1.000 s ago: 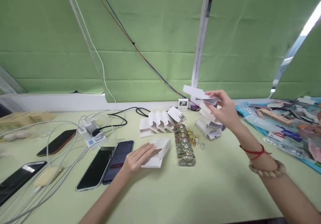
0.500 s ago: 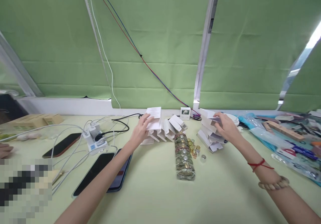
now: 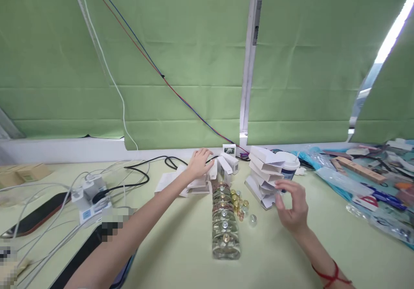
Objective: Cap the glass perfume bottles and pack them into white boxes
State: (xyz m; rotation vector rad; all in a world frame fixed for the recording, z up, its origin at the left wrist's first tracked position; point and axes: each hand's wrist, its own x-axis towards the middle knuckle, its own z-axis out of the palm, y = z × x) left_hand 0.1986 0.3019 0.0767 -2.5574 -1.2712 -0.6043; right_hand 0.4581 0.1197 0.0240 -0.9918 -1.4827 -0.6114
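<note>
My left hand [image 3: 200, 164] reaches over a loose pile of white cartons [image 3: 168, 183], its fingers stretched out and holding nothing that I can see. Several more white cartons [image 3: 225, 167] stand and lean just right of its fingertips. Beside the stack of white folded cartons [image 3: 263, 172], my right hand [image 3: 293, 205] is raised with thumb and fingers apart and nothing between them. A row of clear glass spray bottles [image 3: 225, 224] runs toward me between my hands. Small gold and clear caps [image 3: 241, 203] lie along the row's right side.
A white tub [image 3: 286, 164] stands behind the carton stack. Bags, pens and packets crowd a blue plastic sheet [image 3: 318, 164] at right. At left are a power strip [image 3: 90, 198] with tangled cables, phones [image 3: 39, 213] and brown boxes [image 3: 27, 174].
My left hand has let go of the carton it held and moved off the pile toward the upright cartons. My right hand has left the stack and drawn back toward me. The view has shifted right.
</note>
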